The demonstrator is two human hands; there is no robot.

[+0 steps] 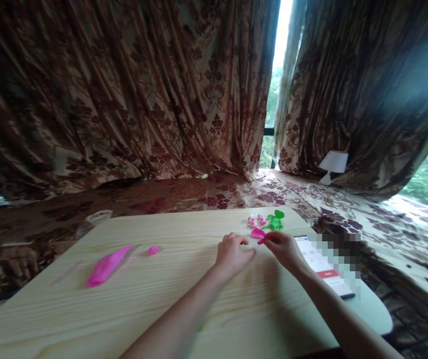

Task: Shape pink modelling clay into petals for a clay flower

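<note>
My right hand (281, 248) pinches a thin, bright pink petal (257, 233) by its narrow end, so its broad part points left. Close by on the left, my left hand (233, 254) hovers over or rests on the table with curled fingers. A gap shows between its thumb and forefinger, with nothing visible in it. Just beyond my hands lie small pink-and-white pieces (256, 221) and a cluster of green plastic-looking leaves (275, 220). Farther left are a long pink bundle (109, 266), perhaps stacked petals, and a small pink piece (154, 250).
The pale wooden table (154, 319) has rounded corners. A phone or tablet (320, 264) with a lit screen lies beside my right forearm, partly pixelated. Behind are patterned curtains (161, 89), a cloth-covered ledge (214, 192) and a small white lamp (333, 162).
</note>
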